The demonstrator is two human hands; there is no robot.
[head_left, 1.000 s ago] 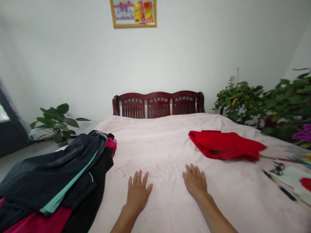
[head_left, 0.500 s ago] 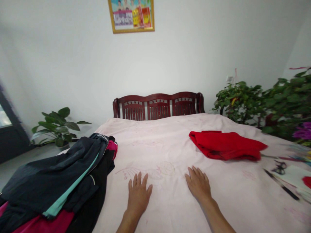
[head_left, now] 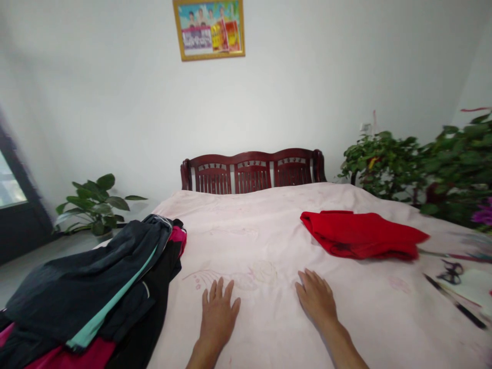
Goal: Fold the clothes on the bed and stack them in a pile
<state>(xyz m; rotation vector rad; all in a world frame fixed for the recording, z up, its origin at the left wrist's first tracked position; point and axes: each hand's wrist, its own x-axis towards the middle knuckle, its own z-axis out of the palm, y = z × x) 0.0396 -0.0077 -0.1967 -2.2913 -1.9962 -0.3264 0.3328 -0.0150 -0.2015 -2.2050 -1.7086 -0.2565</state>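
Observation:
Both palms face down over a pale pink sheet (head_left: 269, 318) with a faint flower print. My left hand (head_left: 219, 312) has its fingers spread and holds nothing. To its left lies a heap of clothes, a dark navy garment (head_left: 88, 271) with a mint stripe on top, black and magenta cloth beneath. My right hand (head_left: 317, 297) is stretched out flat, its fingers a little apart, with nothing in it. Beyond it to the right rests a folded red cloth (head_left: 363, 234), apart from the fingers.
At the right edge are a brush-like black-handled tool (head_left: 455, 302), black scissors (head_left: 450, 271) and a white sheet of paper (head_left: 474, 287). Leafy plants (head_left: 384, 164) stand behind. A dark red wooden bench back (head_left: 251, 171) borders the far side. A potted plant (head_left: 98, 205) stands left.
The view has tilted up slightly, so everything sits a little lower in the picture. Both hands stay flat in nearly the same place; the clothes and the red cloth have not moved.

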